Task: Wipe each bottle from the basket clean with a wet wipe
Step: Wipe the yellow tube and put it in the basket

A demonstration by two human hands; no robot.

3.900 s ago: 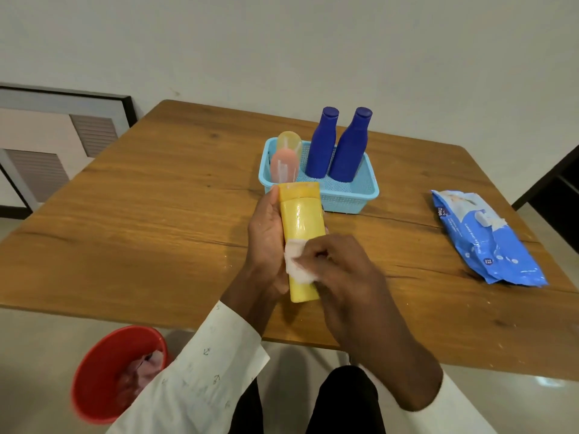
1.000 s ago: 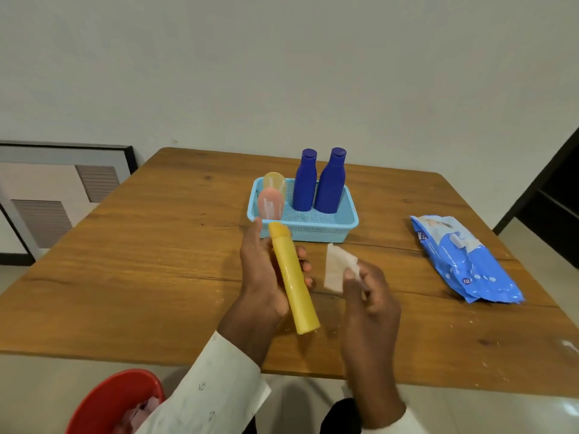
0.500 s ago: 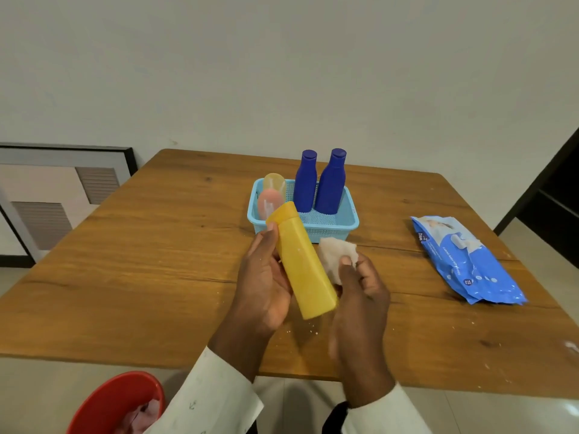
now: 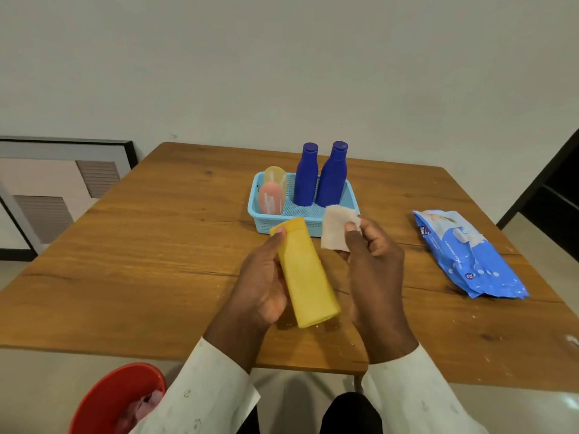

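Left hand grips yellow bottle; right hand pinches wipe, apart.

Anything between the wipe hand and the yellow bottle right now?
Nothing visible. The right hand pinches the wipe just right of the yellow bottle, which the left hand holds tilted over the table. Only open air lies between wipe and bottle; the basket sits behind both.

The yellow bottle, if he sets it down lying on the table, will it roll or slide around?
The yellow bottle looks flattened rather than round, so it would probably lie still, not roll. Its smooth plastic, just wiped, may be a little slippery; the left hand wraps it. It seems stiff: it shows no dent under that grip.
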